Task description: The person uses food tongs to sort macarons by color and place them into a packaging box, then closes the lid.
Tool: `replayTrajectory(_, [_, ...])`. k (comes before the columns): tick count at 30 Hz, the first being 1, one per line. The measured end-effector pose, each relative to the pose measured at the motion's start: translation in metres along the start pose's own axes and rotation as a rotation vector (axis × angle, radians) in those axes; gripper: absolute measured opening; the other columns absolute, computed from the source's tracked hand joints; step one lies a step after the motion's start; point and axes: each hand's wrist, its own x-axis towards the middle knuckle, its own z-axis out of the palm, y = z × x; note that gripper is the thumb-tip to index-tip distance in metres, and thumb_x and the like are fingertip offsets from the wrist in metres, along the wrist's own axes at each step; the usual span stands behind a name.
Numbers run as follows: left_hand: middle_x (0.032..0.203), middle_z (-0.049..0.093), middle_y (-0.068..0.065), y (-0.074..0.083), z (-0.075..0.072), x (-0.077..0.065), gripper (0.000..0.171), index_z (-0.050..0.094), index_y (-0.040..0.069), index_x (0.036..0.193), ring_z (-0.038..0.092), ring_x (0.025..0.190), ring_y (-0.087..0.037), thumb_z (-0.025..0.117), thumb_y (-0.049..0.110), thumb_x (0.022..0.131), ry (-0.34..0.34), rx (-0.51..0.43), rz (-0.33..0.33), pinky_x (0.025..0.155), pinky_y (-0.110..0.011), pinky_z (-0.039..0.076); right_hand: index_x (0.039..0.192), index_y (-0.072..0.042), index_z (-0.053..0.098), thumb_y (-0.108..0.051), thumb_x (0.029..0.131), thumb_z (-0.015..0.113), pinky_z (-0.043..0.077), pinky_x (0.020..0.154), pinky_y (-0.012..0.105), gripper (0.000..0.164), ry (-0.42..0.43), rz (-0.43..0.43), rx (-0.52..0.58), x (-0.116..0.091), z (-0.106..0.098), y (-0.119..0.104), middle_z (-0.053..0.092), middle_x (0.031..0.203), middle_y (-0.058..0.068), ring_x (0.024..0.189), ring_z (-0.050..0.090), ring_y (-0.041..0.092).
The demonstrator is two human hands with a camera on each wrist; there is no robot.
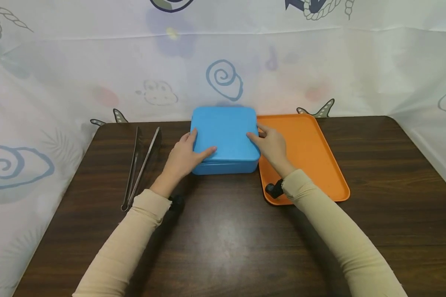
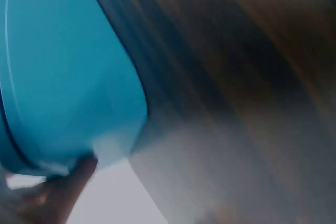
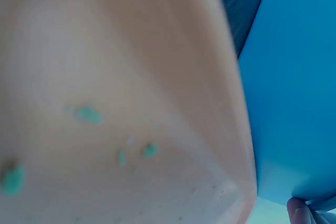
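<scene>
A blue rectangular box with a matching blue lid stands at the back middle of the table in the head view. The lid sits slightly askew, with a dark gap along its front left. At the left edge my left hand holds the lid, thumb on top and fingers along the side. My right hand grips the right edge, its thumb over the rim and other fingers partly hidden. The left wrist view shows the box wall blurred, a finger near its corner. What the box contains is hidden.
An orange tray lies right of the box, under my right wrist. Small green crumbs dot it in the right wrist view. Metal tongs lie to the left, arms apart. Behind the dark wooden table hangs a patterned white cloth.
</scene>
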Motion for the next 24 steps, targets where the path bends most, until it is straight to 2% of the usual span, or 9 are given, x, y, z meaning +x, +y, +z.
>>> replayTrajectory(3, [0.156, 0.015, -0.023, -0.003, -0.002, -0.002, 0.109, 0.005, 0.011, 0.154, 0.025, 0.141, -0.043, 0.062, 0.065, 0.079, -0.100, 0.048, 0.042, 0.107, -0.058, 0.035, 0.140, -0.011, 0.047, -0.044, 0.089, 0.062, 0.057, 0.082, 0.040, 0.062, 0.011, -0.012, -0.024, -0.001, 0.002, -0.001, 0.065, 0.122, 0.017, 0.107, 0.067, 0.026])
replayTrajectory(5, [0.156, 0.011, -0.023, -0.005, -0.001, -0.004, 0.113, 0.002, 0.010, 0.153, 0.022, 0.142, -0.043, 0.065, 0.065, 0.076, -0.126, 0.070, 0.055, 0.107, -0.059, 0.035, 0.141, -0.010, 0.045, -0.045, 0.089, 0.061, 0.056, 0.082, 0.040, 0.064, 0.006, -0.023, -0.044, -0.003, 0.003, -0.001, 0.063, 0.125, 0.016, 0.109, 0.065, 0.026])
replayTrajectory(10, [0.156, 0.010, -0.024, -0.009, 0.003, -0.006, 0.112, 0.005, 0.007, 0.153, 0.025, 0.139, -0.044, 0.065, 0.063, 0.077, -0.102, 0.152, 0.088, 0.104, -0.058, 0.039, 0.147, -0.009, 0.035, -0.050, 0.091, 0.055, 0.050, 0.095, 0.044, 0.072, -0.053, -0.026, -0.095, -0.007, 0.008, -0.004, 0.053, 0.138, 0.015, 0.122, 0.057, 0.029])
replayTrajectory(15, [0.156, 0.008, -0.027, -0.011, 0.006, -0.007, 0.111, 0.006, 0.005, 0.153, 0.025, 0.139, -0.046, 0.066, 0.061, 0.078, -0.085, 0.178, 0.106, 0.101, -0.058, 0.041, 0.152, -0.006, 0.018, -0.051, 0.093, 0.049, 0.035, 0.111, 0.048, 0.080, -0.140, -0.012, -0.086, -0.009, 0.012, -0.006, 0.030, 0.154, 0.014, 0.139, 0.036, 0.032])
replayTrajectory(19, [0.155, 0.008, -0.028, -0.010, 0.007, -0.007, 0.111, 0.006, 0.003, 0.152, 0.026, 0.138, -0.047, 0.066, 0.060, 0.078, -0.082, 0.183, 0.119, 0.102, -0.057, 0.040, 0.153, -0.007, 0.009, -0.050, 0.094, 0.047, 0.030, 0.115, 0.047, 0.082, -0.176, -0.004, -0.061, -0.010, 0.014, -0.008, 0.020, 0.158, 0.012, 0.144, 0.028, 0.031])
replayTrajectory(24, [0.157, 0.004, -0.026, -0.010, 0.006, -0.007, 0.110, 0.004, 0.003, 0.152, 0.022, 0.140, -0.049, 0.064, 0.059, 0.080, -0.102, 0.159, 0.118, 0.105, -0.059, 0.037, 0.153, -0.006, 0.008, -0.048, 0.095, 0.045, 0.025, 0.118, 0.045, 0.080, -0.171, -0.028, -0.072, -0.010, 0.014, -0.008, 0.016, 0.159, 0.012, 0.146, 0.023, 0.029])
